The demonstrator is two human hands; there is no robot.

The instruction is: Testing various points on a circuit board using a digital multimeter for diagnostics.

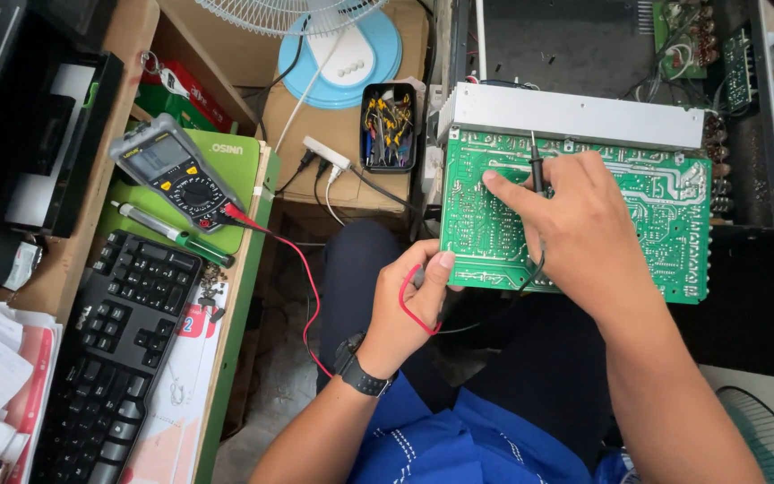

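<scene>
A grey multimeter [176,170] lay on the left tabletop, its red lead [302,269] running to the left hand [405,305], which pinched the red probe. The right hand [575,229] pinched a black probe [536,166] upright against the green circuit board [665,206], seemingly mid-measurement; placing the red tip looked due next.

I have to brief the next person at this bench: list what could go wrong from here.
1. The black probe in the right hand could slip on the green circuit board and bridge neighbouring solder joints.
2. The red lead looped around the left hand runs to the multimeter; a tug might drag it off its sloping perch.
</scene>
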